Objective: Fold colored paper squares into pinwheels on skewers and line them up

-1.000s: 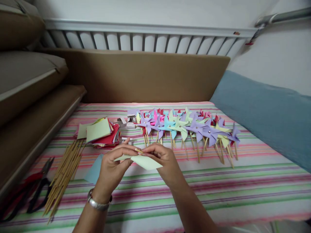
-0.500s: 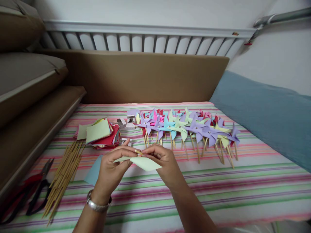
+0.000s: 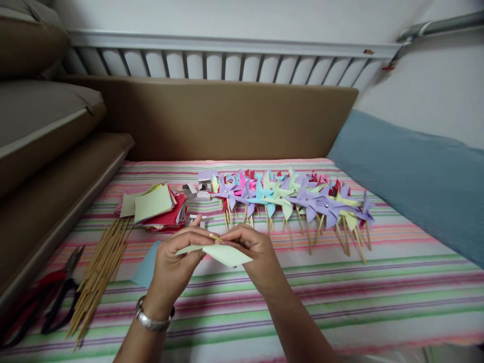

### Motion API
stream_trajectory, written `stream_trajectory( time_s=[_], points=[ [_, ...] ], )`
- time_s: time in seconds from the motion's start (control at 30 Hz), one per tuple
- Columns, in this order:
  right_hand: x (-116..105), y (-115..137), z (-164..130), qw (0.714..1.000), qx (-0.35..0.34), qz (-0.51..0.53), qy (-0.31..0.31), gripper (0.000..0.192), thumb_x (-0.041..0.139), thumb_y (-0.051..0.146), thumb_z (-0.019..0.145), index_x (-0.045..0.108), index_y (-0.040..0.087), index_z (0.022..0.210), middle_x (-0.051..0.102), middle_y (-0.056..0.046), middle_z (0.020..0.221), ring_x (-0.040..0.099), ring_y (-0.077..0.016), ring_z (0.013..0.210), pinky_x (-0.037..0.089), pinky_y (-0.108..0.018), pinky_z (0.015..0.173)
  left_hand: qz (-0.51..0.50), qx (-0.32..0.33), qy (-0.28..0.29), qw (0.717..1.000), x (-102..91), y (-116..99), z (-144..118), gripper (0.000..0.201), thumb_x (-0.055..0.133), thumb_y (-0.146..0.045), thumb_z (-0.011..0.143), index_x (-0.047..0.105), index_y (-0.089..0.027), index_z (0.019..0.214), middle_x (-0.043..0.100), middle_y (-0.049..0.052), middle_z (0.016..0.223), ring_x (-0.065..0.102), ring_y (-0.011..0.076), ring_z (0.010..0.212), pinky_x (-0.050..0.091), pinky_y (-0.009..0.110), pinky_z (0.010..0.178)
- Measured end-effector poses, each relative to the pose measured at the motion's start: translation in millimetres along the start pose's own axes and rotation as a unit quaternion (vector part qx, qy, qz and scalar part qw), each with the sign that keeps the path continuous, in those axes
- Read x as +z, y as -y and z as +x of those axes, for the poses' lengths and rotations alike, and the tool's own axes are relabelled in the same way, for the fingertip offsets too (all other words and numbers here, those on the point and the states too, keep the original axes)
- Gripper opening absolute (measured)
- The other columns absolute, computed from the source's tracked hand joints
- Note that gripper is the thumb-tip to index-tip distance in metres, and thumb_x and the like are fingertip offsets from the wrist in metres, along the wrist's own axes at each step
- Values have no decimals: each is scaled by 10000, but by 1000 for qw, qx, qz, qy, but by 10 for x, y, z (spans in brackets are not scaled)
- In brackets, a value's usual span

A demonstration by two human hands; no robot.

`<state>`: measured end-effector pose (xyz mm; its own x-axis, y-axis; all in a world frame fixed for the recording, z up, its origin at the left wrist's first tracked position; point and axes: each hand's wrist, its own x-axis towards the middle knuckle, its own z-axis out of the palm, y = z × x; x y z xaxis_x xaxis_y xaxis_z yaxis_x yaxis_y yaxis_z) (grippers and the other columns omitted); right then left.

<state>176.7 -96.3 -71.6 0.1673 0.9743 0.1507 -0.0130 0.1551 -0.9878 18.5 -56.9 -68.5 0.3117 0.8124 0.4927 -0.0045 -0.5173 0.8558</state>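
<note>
Between my two hands is a pale green paper pinwheel [image 3: 229, 255], its folded blades facing me. My left hand [image 3: 180, 254] is closed on its left side, thumb below and fingers above. My right hand [image 3: 247, 245] pinches it from the right. The tip of a wooden stick [image 3: 216, 237] shows between my fingertips at the pinwheel's upper middle; the rest of the stick is hidden. A light blue paper sheet [image 3: 145, 267] lies partly behind my left wrist.
Several finished pinwheels [image 3: 282, 196] lie in rows at the back. At left are stacked coloured papers [image 3: 153, 205], a bundle of wooden sticks [image 3: 100, 272] and scissors [image 3: 64, 290]. Small opened boxes [image 3: 196, 189] stand beside the papers. Brown cushions [image 3: 56, 141] border the striped cloth [image 3: 340, 302].
Almost nothing differs. Both hands keep the same grip on the pinwheel, with only a very slight shift of the stick's tip and of the view.
</note>
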Motion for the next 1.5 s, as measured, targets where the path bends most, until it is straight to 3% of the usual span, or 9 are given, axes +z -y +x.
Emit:
stream_trajectory(
  time_s=[0.27, 0.5, 1.5],
  points=[
    [42, 12, -47, 1000, -2, -2, -7, 27, 685, 230, 695, 702, 215, 710, 588, -8, 713, 543, -135, 640, 412, -244, 551, -17, 13, -1, 1000, 3, 10, -15, 114, 653, -144, 737, 696, -248, 758, 723, -2, 796, 659, 169, 763, 331, 487, 1042],
    [19, 48, -21, 999, 27, 20, 1, 82, 706, 285, 691, 701, 205, 712, 608, -17, 741, 575, -149, 684, 425, -257, 600, -25, 7, 20, 999, -35, 36, 12, 79, 665, -171, 732, 702, -241, 742, 730, 9, 799, 666, 182, 775, 310, 489, 1054],
    [0, -16, -9, 999, -29, -33, 3, 105, 674, 214, 720, 730, 250, 801, 601, -15, 768, 574, -152, 708, 432, -266, 624, -5, 14, 22, 1000, -38, 51, 13, 111, 657, -127, 736, 691, -232, 753, 726, -8, 806, 667, 159, 778, 301, 467, 1067]
  ],
)
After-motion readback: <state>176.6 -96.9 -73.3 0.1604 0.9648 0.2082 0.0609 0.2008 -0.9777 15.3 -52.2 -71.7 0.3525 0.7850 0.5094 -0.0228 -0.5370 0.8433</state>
